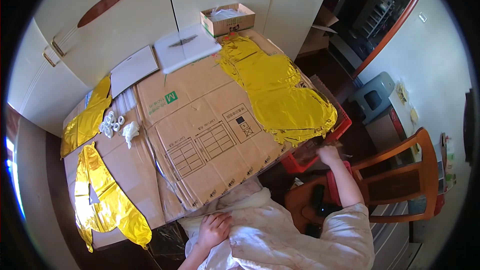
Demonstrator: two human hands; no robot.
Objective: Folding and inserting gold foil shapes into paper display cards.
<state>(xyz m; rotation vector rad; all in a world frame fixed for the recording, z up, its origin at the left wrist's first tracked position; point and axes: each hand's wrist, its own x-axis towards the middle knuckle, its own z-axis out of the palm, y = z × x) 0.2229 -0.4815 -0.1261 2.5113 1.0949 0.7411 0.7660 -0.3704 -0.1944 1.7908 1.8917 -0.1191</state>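
Observation:
My left hand (pixel 215 229) lies against my pale shirt at the near table edge, its fingers loosely bent and nothing visible in them. Out to the right, my right hand (pixel 328 155) is closed beside a red plastic crate (pixel 295 164), below the table's right edge. What it grips, if anything, is too dark and small to make out. Just beyond it, a flattened gold foil balloon stack (pixel 285 105) spreads over the right side of the cardboard-covered table (pixel 185 120). Another gold foil balloon (pixel 107 195), curved with pointed arms, lies at the left.
Several white tape rolls (pixel 111 122) and a crumpled white piece (pixel 131 132) sit left of centre, near more gold foil (pixel 90 115). At the back are a white board (pixel 134 71), a white lid (pixel 185 47) and a small carton (pixel 239 22). A wooden chair (pixel 425 175) stands right.

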